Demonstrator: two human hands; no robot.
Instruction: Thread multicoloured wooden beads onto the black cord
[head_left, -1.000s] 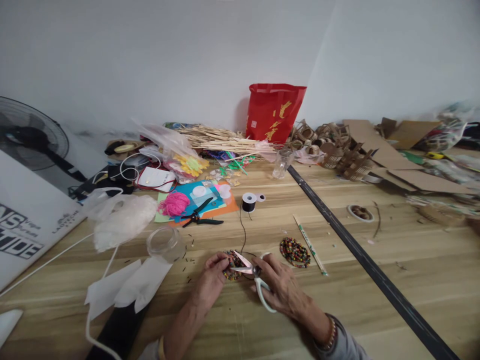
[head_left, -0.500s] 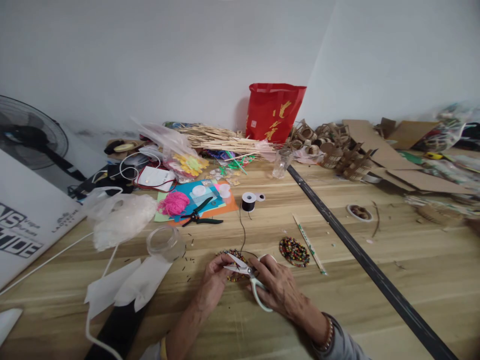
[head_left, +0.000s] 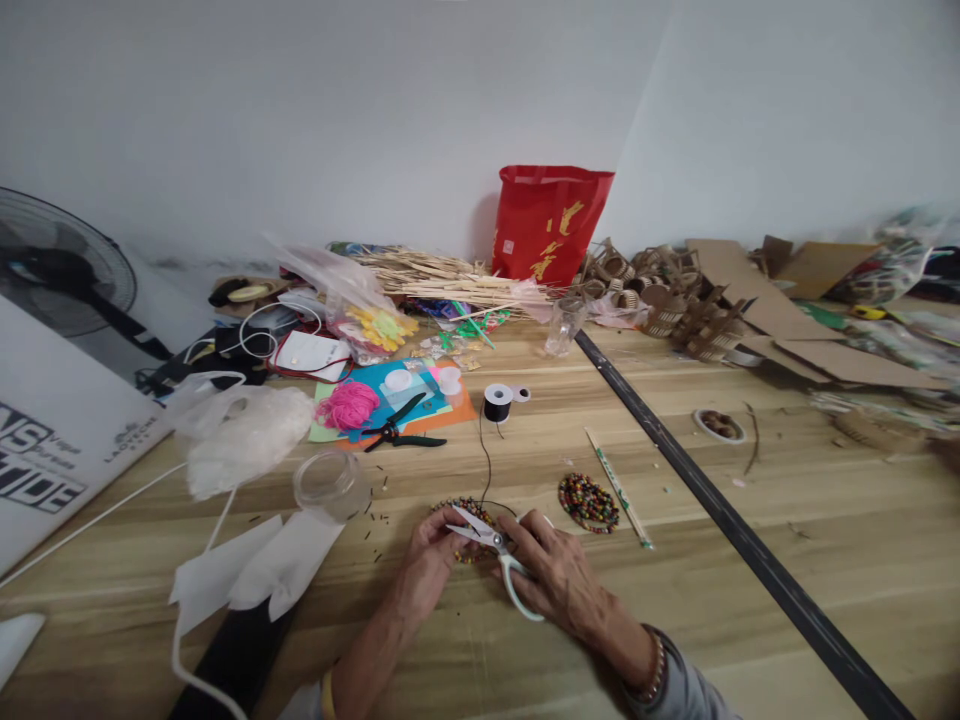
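Observation:
A pair of scissors (head_left: 517, 594) with pale handles is in my right hand (head_left: 559, 575). Its blades are parted and point left, reaching the fingertips of my left hand (head_left: 429, 555). Those fingers are pinched at the edge of a multicoloured bead string (head_left: 471, 508), part of which lies behind the blades. The exact bit held between them is hidden. From a spool of black cord (head_left: 496, 404), a thin cord (head_left: 489, 465) runs down to the beads and toward my right hand. A second coiled bead string (head_left: 588, 503) lies right of my right hand.
Pliers (head_left: 401, 430) and pink yarn (head_left: 348, 405) lie on coloured paper at left. Nearer are a clear round container (head_left: 330, 482) and white paper pieces (head_left: 255, 575). A green-white stick (head_left: 619, 488) and a black strip (head_left: 697, 505) cross the right side. A red bag (head_left: 551, 225) stands at the back.
The scissor blades have shifted very slightly; a short dark piece now shows over the blades near my left fingertips. Both hands stay in nearly the same place.

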